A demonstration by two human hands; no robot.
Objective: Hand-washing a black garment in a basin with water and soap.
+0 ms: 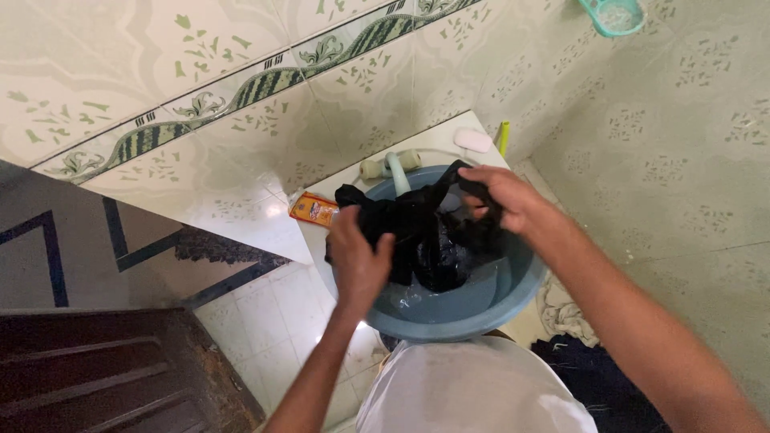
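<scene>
Pale tiled walls (pixel 658 160) with a green patterned border strip close in around a white ledge (pixel 433 140), and a dark wooden door (pixel 96 369) stands at the lower left. On the ledge sits a blue-grey plastic basin (pixel 481 309) with some water in its bottom. I hold a wet black garment (pixel 425 232) over the basin, its lower part hanging down inside. My left hand (pixel 358 261) is closed tight around the near edge of the cloth, knuckles up. My right hand (pixel 501 196) pinches the far edge with curled fingers, stretching the fabric between both hands. Behind the basin lie a pale hose end (pixel 397 170), a white bar of soap (pixel 473 139) and a yellow-green stick (pixel 504 138). An orange packet (pixel 314 210) lies just beside the basin's left rim. A crumpled whitish cloth (pixel 565 313) lies on the floor to the right, near a dark pile (pixel 597 377).
</scene>
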